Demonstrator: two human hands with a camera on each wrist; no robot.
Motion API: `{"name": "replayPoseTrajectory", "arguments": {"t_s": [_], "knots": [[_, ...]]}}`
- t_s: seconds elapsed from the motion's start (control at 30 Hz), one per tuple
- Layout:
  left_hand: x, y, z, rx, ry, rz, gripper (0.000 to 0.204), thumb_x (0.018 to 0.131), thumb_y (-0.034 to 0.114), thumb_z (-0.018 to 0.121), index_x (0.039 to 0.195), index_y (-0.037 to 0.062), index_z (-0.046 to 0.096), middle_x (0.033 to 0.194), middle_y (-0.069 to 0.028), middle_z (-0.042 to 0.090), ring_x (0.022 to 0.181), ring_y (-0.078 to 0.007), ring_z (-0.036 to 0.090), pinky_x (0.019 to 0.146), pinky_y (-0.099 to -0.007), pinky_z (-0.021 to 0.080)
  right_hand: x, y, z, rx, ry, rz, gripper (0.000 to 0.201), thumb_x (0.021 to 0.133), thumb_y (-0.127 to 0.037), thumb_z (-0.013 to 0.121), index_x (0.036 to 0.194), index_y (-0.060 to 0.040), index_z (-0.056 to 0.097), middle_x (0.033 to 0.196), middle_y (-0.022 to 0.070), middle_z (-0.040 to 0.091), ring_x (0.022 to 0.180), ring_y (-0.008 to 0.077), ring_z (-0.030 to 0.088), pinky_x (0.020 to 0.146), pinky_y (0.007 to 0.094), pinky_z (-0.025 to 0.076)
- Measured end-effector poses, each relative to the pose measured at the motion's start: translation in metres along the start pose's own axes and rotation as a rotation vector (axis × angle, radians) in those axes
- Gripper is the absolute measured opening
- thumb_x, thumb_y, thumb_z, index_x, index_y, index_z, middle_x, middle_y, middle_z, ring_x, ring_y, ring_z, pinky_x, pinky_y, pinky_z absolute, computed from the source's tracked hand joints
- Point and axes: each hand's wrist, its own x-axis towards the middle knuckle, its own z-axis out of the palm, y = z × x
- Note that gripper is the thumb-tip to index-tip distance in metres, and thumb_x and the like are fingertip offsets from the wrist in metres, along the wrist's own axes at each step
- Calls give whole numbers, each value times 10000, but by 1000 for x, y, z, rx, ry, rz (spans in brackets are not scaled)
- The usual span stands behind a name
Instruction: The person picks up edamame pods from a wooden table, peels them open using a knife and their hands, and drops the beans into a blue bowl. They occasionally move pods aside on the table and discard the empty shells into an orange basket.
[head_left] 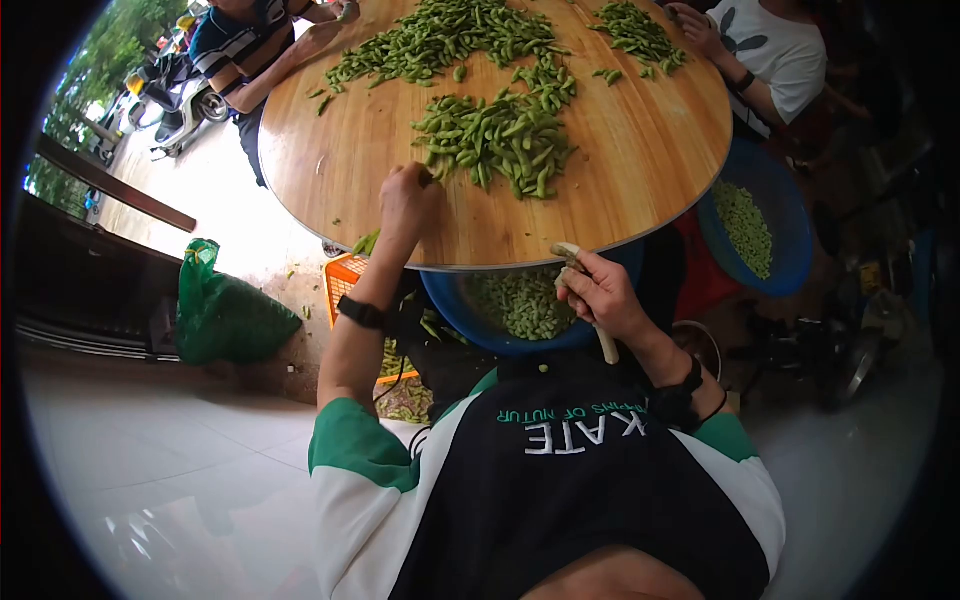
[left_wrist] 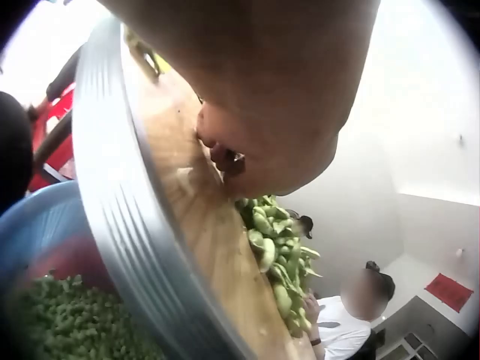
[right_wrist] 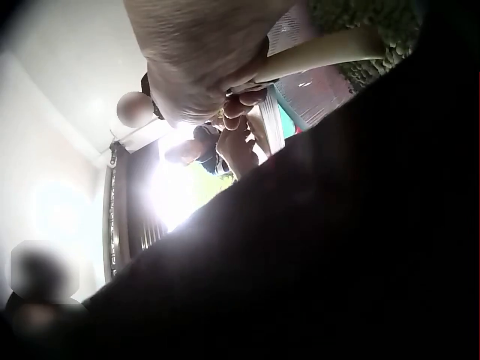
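My left hand is over the near left of the round wooden table, fingers curled, beside a heap of green soybean pods. In the left wrist view its curled fingers are low over the wood; I cannot tell if a pod is between them. My right hand grips a pale, slender stick-like handle just off the table's near edge. In the right wrist view this handle juts out from the fist. Below, a blue basin holds shelled beans.
Larger pod heaps lie farther back, with a person in a striped shirt and one in white seated around the table. A second blue basin of beans stands right. An orange crate and green bag stand left.
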Motion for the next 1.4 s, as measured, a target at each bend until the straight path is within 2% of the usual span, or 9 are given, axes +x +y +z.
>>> {"name": "replayPoseTrajectory", "arguments": {"t_s": [0.1, 0.17, 0.3, 0.5, 0.93, 1.03, 1.13, 1.2, 1.4], "knots": [[-19, 4, -24, -127, -94, -142, 154, 758, 104, 658, 874, 7, 627, 739, -157, 647, 563, -329, 606, 516, -390, 470, 5, 4, 2, -5, -38, 39, 387, 968, -133, 489, 1320, 21, 445, 778, 19, 581, 513, 21, 437, 438, 161, 349], [-30, 36, -50, -806, -320, -451, 147, 789, 51, 668, 913, 3, 605, 705, -72, 630, 571, -197, 612, 521, -315, 486, 10, -2, 12, 64, -80, 49, 395, 967, -135, 490, 1329, 13, 438, 779, 24, 580, 509, 25, 434, 436, 164, 348], [-64, 85, -48, -997, -429, -482, 176, 799, 3, 677, 942, 5, 575, 747, -26, 612, 638, -106, 596, 571, -250, 492, 23, -10, 27, 225, -99, 50, 417, 965, -133, 490, 1356, -10, 417, 779, 39, 581, 495, 37, 425, 433, 174, 345], [-87, 113, -16, -978, -364, -285, 182, 776, -18, 683, 926, 2, 582, 813, -25, 632, 728, -72, 579, 634, -221, 454, 22, -1, 25, 191, -90, -93, 394, 978, -149, 480, 1348, -20, 432, 748, 12, 567, 484, 26, 419, 430, 168, 338], [-90, 115, -28, -913, -615, -423, 136, 877, 102, 628, 889, -33, 628, 730, 4, 610, 676, -47, 529, 576, -230, 422, 17, 1, 19, 272, -114, -43, 340, 975, -124, 485, 1297, -18, 494, 731, 2, 561, 473, 13, 389, 415, 158, 304], [-100, 110, -16, -982, -401, -203, 151, 896, 120, 620, 921, -28, 616, 745, 9, 598, 667, -49, 520, 592, -224, 423, 16, 1, 21, 273, -65, -26, 318, 968, -113, 491, 1270, -19, 527, 737, 6, 574, 471, 13, 390, 411, 157, 298], [-98, 107, -22, -638, -305, 91, 148, 920, 127, 601, 953, -18, 602, 741, 22, 577, 652, -61, 522, 604, -221, 434, 14, -6, 21, 211, -57, -56, 334, 968, -99, 493, 1295, -40, 520, 757, 31, 585, 490, 27, 404, 411, 159, 306], [-92, 104, -26, -1098, -616, -271, 130, 941, 129, 577, 962, 4, 605, 731, 30, 564, 623, -58, 515, 547, -207, 410, 12, -15, 17, 403, -157, 16, 339, 963, -101, 497, 1295, -35, 520, 753, 41, 586, 482, 27, 400, 401, 162, 311], [-83, 87, -19, -1467, -925, -409, 119, 942, 143, 585, 987, 37, 617, 740, 33, 530, 569, -38, 454, 443, -190, 308, 7, -16, 4, 455, -272, 65, 343, 936, -98, 523, 1270, -21, 540, 754, 41, 596, 475, 28, 406, 374, 170, 301]]}}
